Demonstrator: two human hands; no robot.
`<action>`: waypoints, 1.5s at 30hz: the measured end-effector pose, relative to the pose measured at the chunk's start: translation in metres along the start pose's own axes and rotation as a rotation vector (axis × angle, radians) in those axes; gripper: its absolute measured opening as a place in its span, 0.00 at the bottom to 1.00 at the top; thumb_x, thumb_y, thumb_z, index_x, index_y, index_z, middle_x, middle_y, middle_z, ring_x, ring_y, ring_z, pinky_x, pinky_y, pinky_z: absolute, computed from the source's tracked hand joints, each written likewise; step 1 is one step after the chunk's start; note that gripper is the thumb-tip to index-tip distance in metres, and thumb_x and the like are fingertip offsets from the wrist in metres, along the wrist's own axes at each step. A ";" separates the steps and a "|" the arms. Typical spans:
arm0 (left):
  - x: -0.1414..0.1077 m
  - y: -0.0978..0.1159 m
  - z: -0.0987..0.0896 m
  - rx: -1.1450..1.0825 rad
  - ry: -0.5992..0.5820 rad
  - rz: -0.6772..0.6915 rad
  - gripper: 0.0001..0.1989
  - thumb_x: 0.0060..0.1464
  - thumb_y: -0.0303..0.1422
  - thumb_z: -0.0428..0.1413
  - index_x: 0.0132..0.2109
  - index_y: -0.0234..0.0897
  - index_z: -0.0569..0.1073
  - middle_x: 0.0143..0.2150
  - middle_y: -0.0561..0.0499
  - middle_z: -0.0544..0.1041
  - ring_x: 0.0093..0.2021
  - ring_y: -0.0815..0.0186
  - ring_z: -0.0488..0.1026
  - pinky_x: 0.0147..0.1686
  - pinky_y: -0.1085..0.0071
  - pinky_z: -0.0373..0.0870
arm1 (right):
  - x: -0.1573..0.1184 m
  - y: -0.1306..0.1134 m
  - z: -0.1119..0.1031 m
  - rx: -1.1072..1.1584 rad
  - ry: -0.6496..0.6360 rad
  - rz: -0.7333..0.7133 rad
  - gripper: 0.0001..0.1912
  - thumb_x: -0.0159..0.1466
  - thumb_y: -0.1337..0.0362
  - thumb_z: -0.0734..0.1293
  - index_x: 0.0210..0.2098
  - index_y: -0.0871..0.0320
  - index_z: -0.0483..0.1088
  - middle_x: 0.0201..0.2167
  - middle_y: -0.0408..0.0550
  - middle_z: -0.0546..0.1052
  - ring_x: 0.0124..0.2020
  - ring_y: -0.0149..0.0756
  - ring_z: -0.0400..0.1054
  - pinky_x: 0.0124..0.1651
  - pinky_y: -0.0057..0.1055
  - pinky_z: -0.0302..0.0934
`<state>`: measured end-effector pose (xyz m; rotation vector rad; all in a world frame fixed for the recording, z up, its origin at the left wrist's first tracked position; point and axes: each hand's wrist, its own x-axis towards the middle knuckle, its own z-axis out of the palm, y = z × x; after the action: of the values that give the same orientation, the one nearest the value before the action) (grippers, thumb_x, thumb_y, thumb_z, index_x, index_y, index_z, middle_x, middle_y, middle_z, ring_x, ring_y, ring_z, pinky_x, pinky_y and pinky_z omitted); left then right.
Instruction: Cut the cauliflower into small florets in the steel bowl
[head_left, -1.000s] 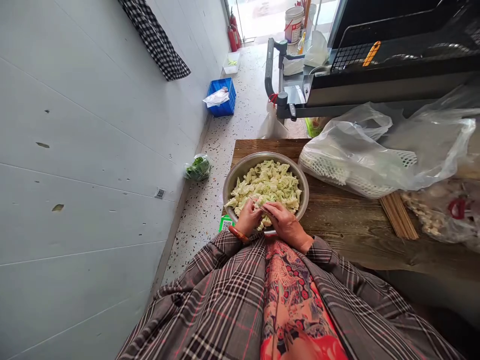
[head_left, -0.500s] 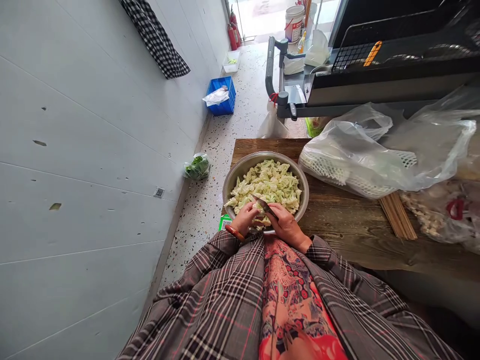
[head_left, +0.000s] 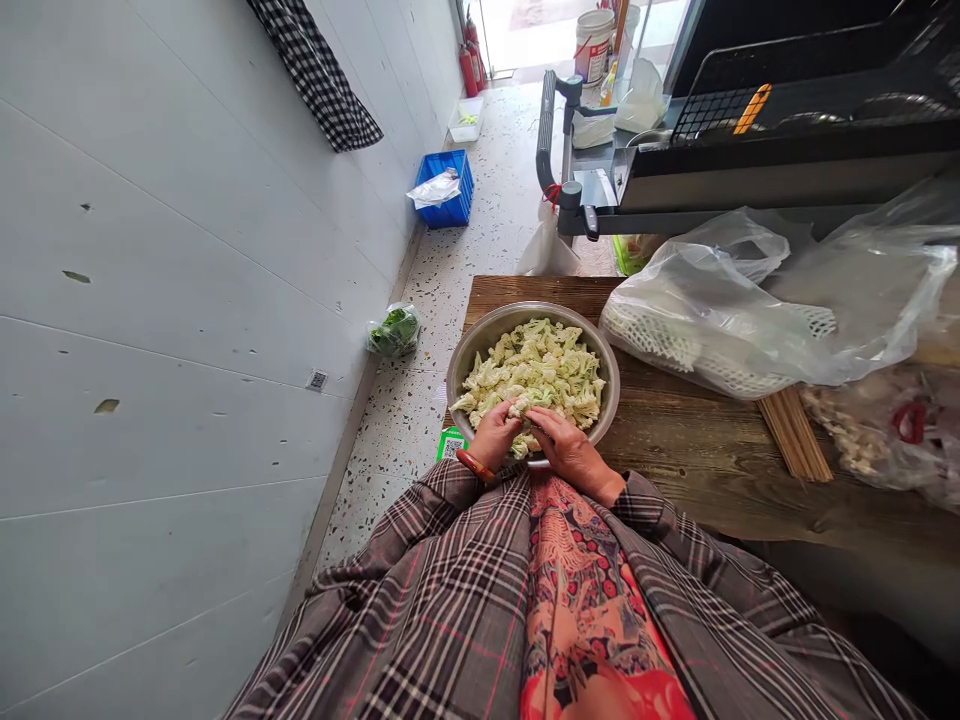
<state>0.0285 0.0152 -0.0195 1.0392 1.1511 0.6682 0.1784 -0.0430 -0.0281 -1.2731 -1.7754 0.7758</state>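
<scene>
Here we are over the steel bowl (head_left: pixel 610 385), which sits at the left end of the wooden table (head_left: pixel 675 450), its left rim right at the table's side edge and its near rim close to the front edge, against the plaid coat (head_left: pixel 450 590). The left hand (head_left: pixel 493 437) grasps a small cauliflower piece (head_left: pixel 517 408) in its fingertips, above the near part of the bowl. The right hand (head_left: pixel 571 455) comes in from the other side, fingers bent towards that piece; whether it grips anything, I can't tell.

Room to move? A band of wood runs behind the bowl to the far edge, and a wider stretch of wood lies to its right, up to the wooden sticks (head_left: pixel 796 435). The clear plastic bag (head_left: pixel 705 310) bulges in close by the bowl's right rim. Left of the table, a strip of speckled floor (head_left: pixel 397 420) runs along the wall.

Now the count: one bowl, two hands, one red-brown bracelet (head_left: pixel 475 465), one green card (head_left: pixel 451 444) by the bowl, one bag of greens (head_left: pixel 395 330) on the floor, one blue crate (head_left: pixel 444 205) and one white bucket (head_left: pixel 593 48) farther off. The cauliflower florets (head_left: pixel 544 360) heaped in the bowl overlap too much to number, and so do the sticks.
</scene>
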 end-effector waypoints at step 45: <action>-0.009 0.022 0.004 -0.100 0.146 0.078 0.22 0.47 0.39 0.61 0.48 0.33 0.69 0.33 0.52 0.73 0.27 0.71 0.72 0.20 0.78 0.64 | 0.013 -0.031 -0.026 0.156 0.147 0.100 0.14 0.68 0.58 0.57 0.40 0.59 0.71 0.33 0.50 0.75 0.38 0.40 0.69 0.43 0.36 0.64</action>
<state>0.0317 0.0154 0.0046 0.9664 1.1947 0.8660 0.1843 -0.0388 0.0134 -1.2878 -1.5140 0.8385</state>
